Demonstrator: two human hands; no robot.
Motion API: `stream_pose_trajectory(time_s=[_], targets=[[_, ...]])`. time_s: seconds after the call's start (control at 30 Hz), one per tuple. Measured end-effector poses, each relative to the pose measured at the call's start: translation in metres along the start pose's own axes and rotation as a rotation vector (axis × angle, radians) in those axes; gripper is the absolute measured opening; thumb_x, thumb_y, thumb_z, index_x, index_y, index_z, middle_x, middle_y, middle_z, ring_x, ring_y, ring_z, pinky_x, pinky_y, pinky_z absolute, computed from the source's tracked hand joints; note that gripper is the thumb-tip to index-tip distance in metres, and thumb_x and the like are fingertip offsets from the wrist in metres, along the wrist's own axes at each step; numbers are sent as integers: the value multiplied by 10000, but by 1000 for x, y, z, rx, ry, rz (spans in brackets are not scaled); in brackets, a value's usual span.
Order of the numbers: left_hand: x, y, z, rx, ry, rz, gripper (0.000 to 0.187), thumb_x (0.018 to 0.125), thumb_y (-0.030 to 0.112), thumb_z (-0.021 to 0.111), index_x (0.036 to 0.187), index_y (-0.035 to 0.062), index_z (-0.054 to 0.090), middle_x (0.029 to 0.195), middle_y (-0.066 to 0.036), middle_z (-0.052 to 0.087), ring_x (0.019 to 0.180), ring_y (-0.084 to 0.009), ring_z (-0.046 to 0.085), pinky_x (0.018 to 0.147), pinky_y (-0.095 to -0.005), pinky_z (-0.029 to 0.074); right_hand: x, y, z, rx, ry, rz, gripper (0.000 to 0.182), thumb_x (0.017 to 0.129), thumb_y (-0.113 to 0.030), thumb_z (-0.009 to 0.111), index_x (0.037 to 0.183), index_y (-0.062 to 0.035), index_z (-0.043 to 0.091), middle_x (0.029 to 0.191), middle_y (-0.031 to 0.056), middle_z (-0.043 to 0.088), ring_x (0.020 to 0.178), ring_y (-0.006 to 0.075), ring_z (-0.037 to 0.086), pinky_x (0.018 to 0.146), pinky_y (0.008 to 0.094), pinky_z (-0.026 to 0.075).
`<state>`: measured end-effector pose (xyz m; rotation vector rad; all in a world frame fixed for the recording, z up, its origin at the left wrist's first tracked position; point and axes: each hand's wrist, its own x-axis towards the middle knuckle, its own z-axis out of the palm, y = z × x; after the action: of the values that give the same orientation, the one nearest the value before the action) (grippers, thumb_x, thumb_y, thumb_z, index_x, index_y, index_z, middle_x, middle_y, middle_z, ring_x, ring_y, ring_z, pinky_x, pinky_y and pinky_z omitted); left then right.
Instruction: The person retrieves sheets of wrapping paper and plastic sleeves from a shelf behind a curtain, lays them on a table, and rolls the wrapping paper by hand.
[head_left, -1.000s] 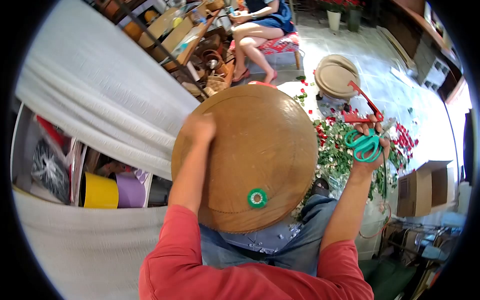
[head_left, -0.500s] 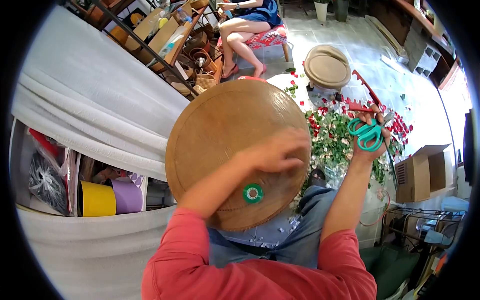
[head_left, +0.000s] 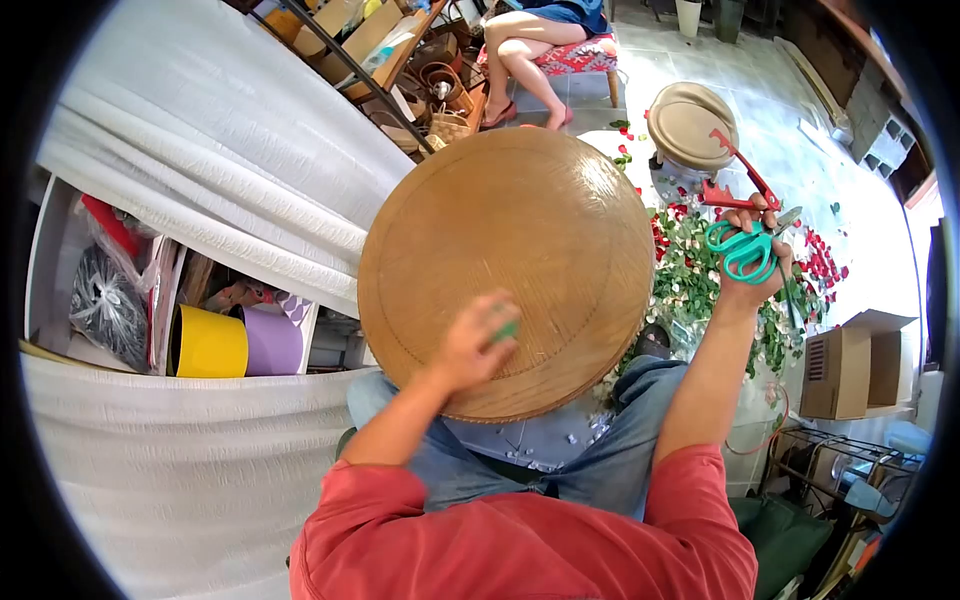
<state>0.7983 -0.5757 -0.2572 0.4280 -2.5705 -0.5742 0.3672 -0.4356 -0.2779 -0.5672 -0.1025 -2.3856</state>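
My left hand [head_left: 474, 348], a little blurred, is closed around a small green tape roll [head_left: 506, 330] over the near part of the round wooden table [head_left: 500, 220]. Fingers cover most of the roll. Out to the right, my right hand [head_left: 768, 284] is raised above the floor and closed on scissors with green handles [head_left: 742, 252]. Their metal blades [head_left: 789, 219] stick out past my fingers. The same hand also holds a red toothed tool [head_left: 755, 180], open in a V, and a thin dark strand hangs below it.
Leaves and red petals [head_left: 690, 255] litter the floor right of the table. Beyond stands a beige round stool [head_left: 692, 125]; a cardboard box [head_left: 838, 370] is at right. Another person's legs [head_left: 525, 60] show at the back. White cloth [head_left: 230, 170] and yellow and purple pots [head_left: 212, 342] are left.
My left hand has swept back from the table's right side and taken hold of the green tape roll. My right hand still holds the scissors and red tool. The view has shifted slightly.
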Motion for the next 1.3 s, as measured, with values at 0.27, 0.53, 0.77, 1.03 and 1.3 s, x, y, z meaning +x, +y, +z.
stream_pose_trajectory(time_s=[0.27, 0.53, 0.77, 1.03, 1.3], targets=[[-32, -229, -79, 469, 342, -629, 552, 995, 289, 587, 1437, -21, 472, 1488, -254, 446, 1399, -429, 389, 1172, -453, 298, -2, -10, 5, -9, 25, 25, 263, 707, -125, 599, 945, -40, 527, 1146, 141, 496, 881, 249, 509, 902, 402, 418], [-62, -76, -15, 458, 106, -951, 765, 1014, 422, 496, 1508, -128, 297, 1609, -336, 210, 1515, -471, 159, 1248, -510, 96, -5, -15, 2, -19, 62, -3, 276, 691, -124, 593, 943, -28, 530, 1151, 157, 503, 886, 258, 511, 902, 418, 413], [38, 127, 75, -441, -573, 227, 709, 882, 317, 736, 1437, -7, 436, 1478, -276, 451, 1378, -451, 416, 1147, -560, 319, -1, -9, -9, -35, 36, 32, 293, 688, -129, 603, 955, -22, 543, 1178, 174, 520, 868, 270, 526, 898, 419, 422], [90, -70, 39, 340, 133, -708, 752, 992, 421, 513, 1489, -114, 331, 1572, -348, 283, 1495, -466, 225, 1238, -502, 162, -9, -19, 6, -35, 74, -12, 266, 713, -139, 576, 957, -45, 531, 1147, 142, 518, 864, 267, 528, 883, 416, 453], [131, 90, 65, -541, -821, 136, 634, 880, 291, 750, 1395, -4, 527, 1500, -275, 444, 1366, -395, 452, 1132, -491, 371, -3, -13, -9, -7, 94, -34, 258, 696, -147, 575, 930, -39, 564, 1126, 157, 549, 832, 270, 539, 863, 418, 464]])
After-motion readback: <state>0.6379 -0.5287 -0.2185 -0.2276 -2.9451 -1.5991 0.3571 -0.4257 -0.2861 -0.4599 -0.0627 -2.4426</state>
